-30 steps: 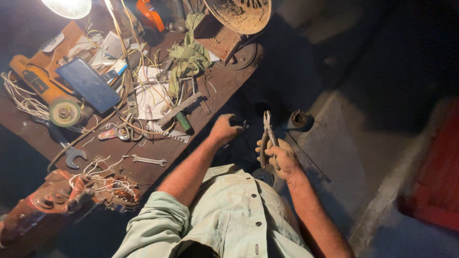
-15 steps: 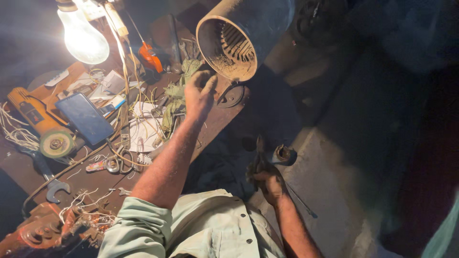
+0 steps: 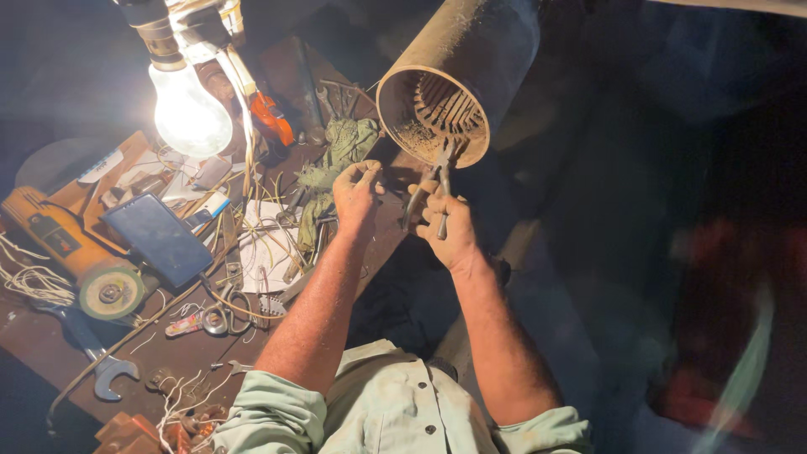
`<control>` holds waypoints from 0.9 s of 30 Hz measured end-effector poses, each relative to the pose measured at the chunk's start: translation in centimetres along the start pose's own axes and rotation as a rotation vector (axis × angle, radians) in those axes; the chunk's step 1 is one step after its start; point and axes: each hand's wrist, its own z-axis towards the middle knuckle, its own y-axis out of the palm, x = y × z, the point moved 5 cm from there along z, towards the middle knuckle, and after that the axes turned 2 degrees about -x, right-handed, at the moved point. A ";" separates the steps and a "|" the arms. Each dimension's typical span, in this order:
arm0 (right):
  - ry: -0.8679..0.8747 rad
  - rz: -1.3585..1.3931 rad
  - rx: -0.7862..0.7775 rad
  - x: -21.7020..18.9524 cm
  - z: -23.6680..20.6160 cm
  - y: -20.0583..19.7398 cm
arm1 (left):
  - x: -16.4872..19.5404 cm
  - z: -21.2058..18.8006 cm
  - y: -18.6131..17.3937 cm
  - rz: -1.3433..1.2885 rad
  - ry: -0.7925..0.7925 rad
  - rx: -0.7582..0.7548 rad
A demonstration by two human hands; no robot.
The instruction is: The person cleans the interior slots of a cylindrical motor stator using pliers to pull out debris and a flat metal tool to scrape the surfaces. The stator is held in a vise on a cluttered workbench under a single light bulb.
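Both hands have come up to the drum's mouth since half a second ago: then the right hand (image 3: 451, 231) hung low by the person's knee with the pliers, and the left hand (image 3: 356, 195) lay flat on the green rag. Now the right hand is clamped round the handles of the pliers (image 3: 430, 183), whose nose reaches just inside the lower rim of the drum (image 3: 458, 71), touching or nearly touching the slotted ribs there. The left hand is loosely curled beside it, fingertips pinched together on something too small to make out, perhaps a wire. So the work has shifted from the bench to the inside of the drum.

Largest first: the drum lies tilted, open end toward the person, at the far right edge of the bench (image 3: 50, 345). Right of it and below the hands is dark, open floor, with free room for the right elbow. Left is crowded: grinder (image 3: 67, 248), dark flat case (image 3: 155, 240), rag (image 3: 336, 160), loose wires, a spanner (image 3: 97, 353). A lit bulb (image 3: 189, 118) hangs near the left forearm's path.
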 end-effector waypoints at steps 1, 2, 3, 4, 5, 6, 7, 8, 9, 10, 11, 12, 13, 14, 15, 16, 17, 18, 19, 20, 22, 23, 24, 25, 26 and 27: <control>-0.015 0.035 0.009 0.2 0.6 0.2 | 0.0 0.0 -0.2 -0.002 -0.021 -0.007; 0.004 0.055 0.049 0.4 1.0 0.1 | 0.0 0.0 -0.5 -0.002 -0.044 -0.011; 0.018 0.076 0.088 0.5 1.3 0.0 | 0.0 0.0 -0.7 -0.015 -0.047 -0.010; 0.030 0.098 0.128 0.5 1.5 -0.1 | -0.1 0.1 -0.8 -0.028 -0.051 -0.011; 0.025 0.101 0.129 0.4 1.7 0.0 | -0.2 0.0 -0.9 -0.042 -0.059 -0.014; 0.021 0.105 0.130 0.3 1.9 0.0 | -0.4 0.0 -1.0 -0.041 -0.065 -0.011; 0.013 0.108 0.129 0.3 2.2 0.0 | -0.5 0.0 -1.1 -0.042 -0.068 -0.011; 0.014 0.116 0.148 0.4 2.5 -0.1 | -0.6 0.1 -1.1 -0.042 -0.070 -0.010; 0.019 0.126 0.168 0.7 2.9 -0.3 | -0.8 0.0 -1.0 -0.053 -0.071 -0.019; 0.022 0.135 0.184 1.2 3.3 -0.6 | -0.9 0.0 -1.0 -0.065 -0.069 -0.028; 0.013 0.142 0.208 1.6 3.8 -0.9 | -1.0 0.0 -0.9 -0.077 -0.064 -0.037; 0.009 0.152 0.235 2.2 4.3 -1.2 | -1.0 -0.1 -0.9 -0.078 -0.064 -0.042; 0.005 0.161 0.262 2.8 4.7 -1.6 | -1.1 -0.2 -0.9 -0.079 -0.064 -0.048; -0.020 0.155 0.253 3.2 5.2 -1.8 | -1.1 -0.2 -0.9 -0.081 -0.061 -0.056; -0.044 0.149 0.242 3.5 5.8 -1.8 | -1.2 -0.3 -0.9 -0.081 -0.071 -0.050; -0.068 0.144 0.233 3.8 6.1 -1.8 | -1.3 -0.4 -1.0 -0.081 -0.081 -0.045; -0.044 0.132 0.211 4.2 6.4 -1.6 | -1.3 -0.4 -1.0 -0.083 -0.091 -0.041; -0.019 0.122 0.188 4.5 6.4 -1.2 | -1.1 -0.5 -1.1 -0.095 -0.089 -0.039; 0.005 0.114 0.169 4.7 6.2 -0.8 | -1.1 -0.7 -1.1 -0.106 -0.091 -0.038; -0.004 0.133 0.156 4.7 5.8 -0.3 | -1.1 -0.7 -1.1 -0.119 -0.091 -0.038; -0.014 0.173 0.121 4.9 4.2 0.8 | -0.8 -0.8 -1.3 -0.103 -0.060 -0.034; -0.020 0.162 0.125 4.8 3.3 1.1 | -0.6 -0.8 -1.4 -0.096 -0.044 -0.031; -0.026 0.150 0.126 4.6 2.5 1.4 | -0.4 -0.8 -1.6 -0.087 -0.039 -0.031; -0.031 0.138 0.127 4.3 1.9 1.6 | -0.3 -0.9 -1.7 -0.076 -0.035 -0.029; -0.055 0.144 0.122 3.8 1.5 1.8 | -0.2 -1.0 -1.8 -0.067 -0.031 -0.028; -0.080 0.151 0.116 3.1 1.3 1.7 | -0.1 -1.0 -1.9 -0.064 -0.047 -0.020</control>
